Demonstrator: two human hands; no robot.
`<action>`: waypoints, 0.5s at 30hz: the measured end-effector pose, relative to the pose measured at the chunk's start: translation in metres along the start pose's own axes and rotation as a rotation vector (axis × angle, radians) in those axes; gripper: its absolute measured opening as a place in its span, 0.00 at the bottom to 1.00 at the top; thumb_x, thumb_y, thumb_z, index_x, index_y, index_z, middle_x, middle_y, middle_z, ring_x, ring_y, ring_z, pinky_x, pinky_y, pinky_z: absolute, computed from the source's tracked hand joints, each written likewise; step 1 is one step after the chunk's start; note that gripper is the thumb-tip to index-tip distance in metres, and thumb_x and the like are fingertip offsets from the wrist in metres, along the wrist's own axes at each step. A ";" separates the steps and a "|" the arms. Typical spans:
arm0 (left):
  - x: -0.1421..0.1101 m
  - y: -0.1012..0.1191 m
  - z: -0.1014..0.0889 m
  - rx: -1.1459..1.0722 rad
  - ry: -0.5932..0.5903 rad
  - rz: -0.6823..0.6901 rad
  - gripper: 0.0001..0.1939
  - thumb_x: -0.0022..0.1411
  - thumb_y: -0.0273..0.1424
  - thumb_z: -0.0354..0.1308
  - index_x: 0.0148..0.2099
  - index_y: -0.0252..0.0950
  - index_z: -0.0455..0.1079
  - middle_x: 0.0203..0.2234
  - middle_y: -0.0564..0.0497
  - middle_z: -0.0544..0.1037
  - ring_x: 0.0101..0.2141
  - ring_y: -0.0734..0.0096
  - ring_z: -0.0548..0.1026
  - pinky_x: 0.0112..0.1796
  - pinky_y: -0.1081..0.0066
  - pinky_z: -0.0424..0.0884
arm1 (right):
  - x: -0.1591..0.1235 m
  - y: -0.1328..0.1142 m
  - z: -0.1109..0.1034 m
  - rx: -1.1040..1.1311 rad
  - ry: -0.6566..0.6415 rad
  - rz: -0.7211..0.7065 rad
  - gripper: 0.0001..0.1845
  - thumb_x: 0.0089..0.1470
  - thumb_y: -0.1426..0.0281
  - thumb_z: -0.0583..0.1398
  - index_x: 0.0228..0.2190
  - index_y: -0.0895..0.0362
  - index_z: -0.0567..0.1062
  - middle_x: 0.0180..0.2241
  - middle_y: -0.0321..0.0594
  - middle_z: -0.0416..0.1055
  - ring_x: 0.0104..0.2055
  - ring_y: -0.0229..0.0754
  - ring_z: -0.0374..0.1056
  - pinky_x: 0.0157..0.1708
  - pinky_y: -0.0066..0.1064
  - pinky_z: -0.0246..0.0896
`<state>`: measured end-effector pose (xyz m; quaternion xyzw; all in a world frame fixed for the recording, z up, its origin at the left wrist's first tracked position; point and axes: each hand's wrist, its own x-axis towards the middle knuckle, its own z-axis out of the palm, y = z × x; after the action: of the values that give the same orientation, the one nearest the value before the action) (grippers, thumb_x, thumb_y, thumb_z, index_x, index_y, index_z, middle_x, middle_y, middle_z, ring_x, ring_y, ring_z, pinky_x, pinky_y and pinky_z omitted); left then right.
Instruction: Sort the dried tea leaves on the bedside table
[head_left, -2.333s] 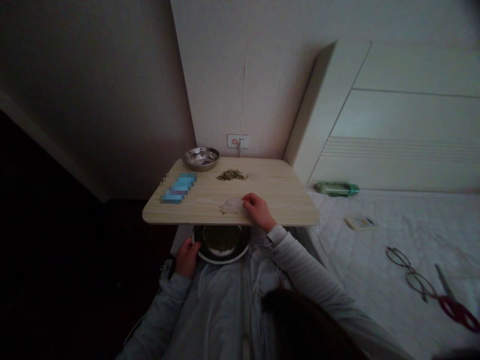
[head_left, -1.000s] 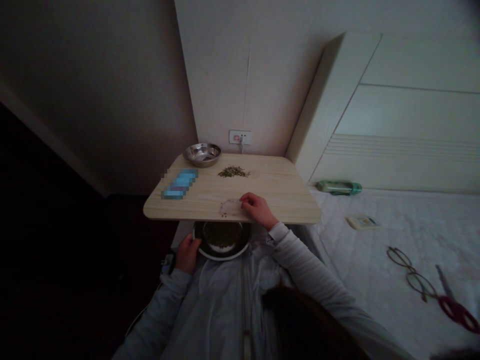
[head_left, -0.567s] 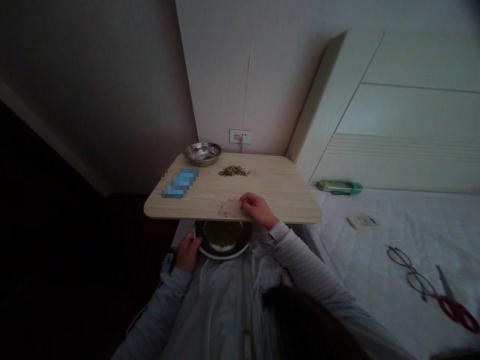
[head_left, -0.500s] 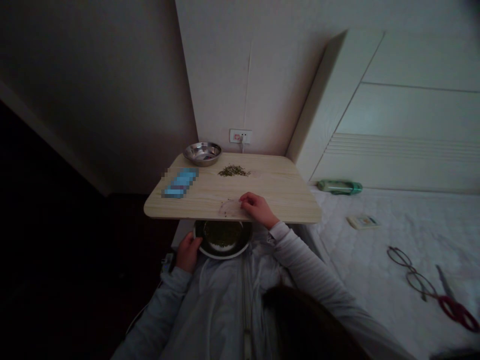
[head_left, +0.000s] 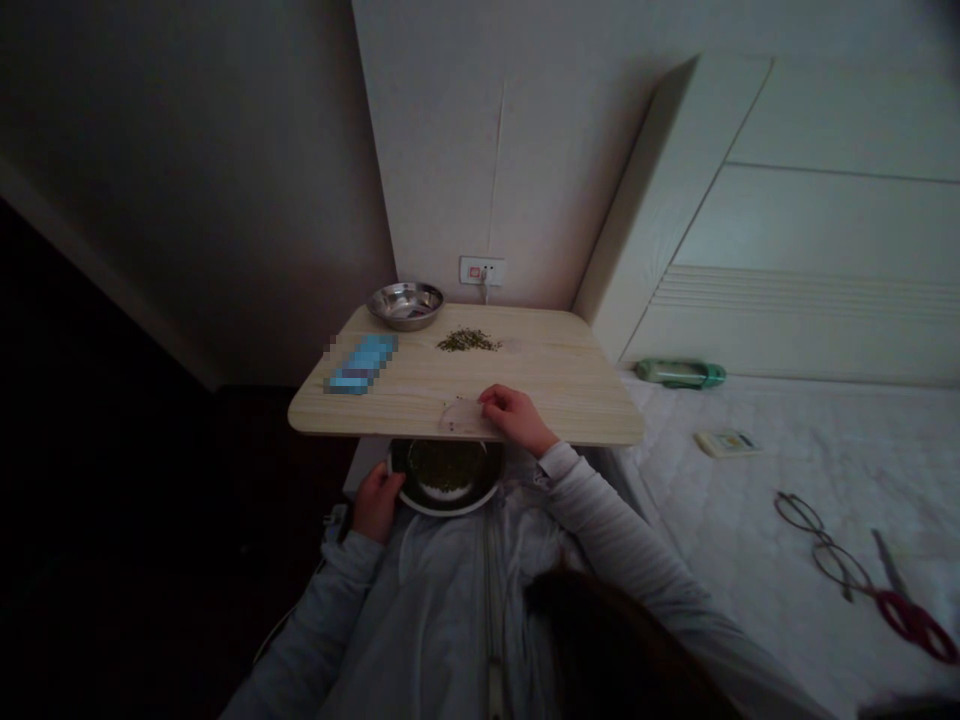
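Note:
My left hand (head_left: pixel 377 503) is closed on the left rim of a bowl (head_left: pixel 448 513) with a pale edge and dark inside, held just below the table's front edge. Many small green grains (head_left: pixel 448 464) lie in it. My right hand (head_left: pixel 517 415) pinches a thin clear plastic sheet (head_left: pixel 461 416), which lies low on the wooden table (head_left: pixel 555 375) near its front edge. A few dark grains show around the sheet. Farther back, a loose pile of green grains (head_left: pixel 469 341) sits on the tabletop.
A steel bowl (head_left: pixel 406 306) stands at the table's back left, with a blurred-out blue phone-like object (head_left: pixel 363 364) in front. On the bed to the right lie a green bottle (head_left: pixel 680 373), a small pale box (head_left: pixel 727 443), glasses (head_left: pixel 825 545) and red-handled scissors (head_left: pixel 915 622).
The plastic sheet has shifted slightly, and fewer dark grains show around it. Both hands and the bowl stay almost where they were.

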<state>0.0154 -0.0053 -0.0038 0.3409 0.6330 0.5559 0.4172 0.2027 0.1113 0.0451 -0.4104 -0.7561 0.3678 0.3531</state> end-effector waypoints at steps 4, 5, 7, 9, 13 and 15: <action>-0.001 0.003 0.001 0.012 0.004 -0.013 0.07 0.38 0.29 0.51 0.25 0.34 0.63 0.16 0.57 0.68 0.22 0.75 0.65 0.27 0.75 0.60 | 0.001 0.000 0.000 0.036 0.022 0.006 0.10 0.37 0.71 0.50 0.26 0.59 0.65 0.19 0.32 0.61 0.20 0.29 0.55 0.23 0.22 0.50; -0.002 0.003 0.001 0.017 -0.001 -0.014 0.07 0.38 0.29 0.51 0.25 0.34 0.63 0.16 0.57 0.67 0.22 0.75 0.65 0.27 0.75 0.60 | 0.001 0.001 0.000 0.039 0.039 0.010 0.10 0.37 0.71 0.50 0.26 0.59 0.65 0.19 0.32 0.61 0.20 0.29 0.55 0.23 0.22 0.50; -0.002 0.003 0.001 0.012 -0.009 -0.022 0.08 0.38 0.30 0.51 0.26 0.34 0.63 0.16 0.57 0.67 0.22 0.74 0.65 0.26 0.74 0.60 | 0.002 0.002 0.000 0.025 0.074 0.016 0.10 0.37 0.71 0.49 0.26 0.59 0.65 0.18 0.31 0.60 0.20 0.29 0.54 0.23 0.22 0.50; -0.001 0.003 0.001 0.006 -0.011 -0.027 0.09 0.38 0.30 0.51 0.26 0.34 0.63 0.15 0.57 0.67 0.22 0.74 0.65 0.26 0.74 0.60 | 0.002 0.003 0.000 0.000 0.096 0.019 0.10 0.37 0.71 0.50 0.25 0.59 0.66 0.18 0.31 0.60 0.20 0.29 0.54 0.22 0.22 0.50; -0.001 0.003 0.001 0.031 0.001 -0.006 0.08 0.37 0.31 0.51 0.25 0.34 0.63 0.15 0.57 0.67 0.21 0.74 0.65 0.26 0.74 0.60 | 0.001 0.002 0.001 -0.012 0.079 0.018 0.10 0.36 0.71 0.50 0.25 0.59 0.66 0.18 0.31 0.60 0.20 0.29 0.54 0.22 0.21 0.50; -0.001 0.003 0.001 0.044 0.003 0.005 0.08 0.38 0.31 0.51 0.25 0.34 0.64 0.15 0.57 0.67 0.21 0.74 0.65 0.26 0.74 0.60 | 0.001 0.002 0.001 -0.002 0.070 0.017 0.10 0.36 0.71 0.50 0.25 0.59 0.66 0.18 0.31 0.61 0.20 0.29 0.54 0.22 0.21 0.50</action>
<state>0.0167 -0.0055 -0.0009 0.3508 0.6446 0.5435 0.4075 0.2021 0.1129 0.0429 -0.4297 -0.7402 0.3554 0.3758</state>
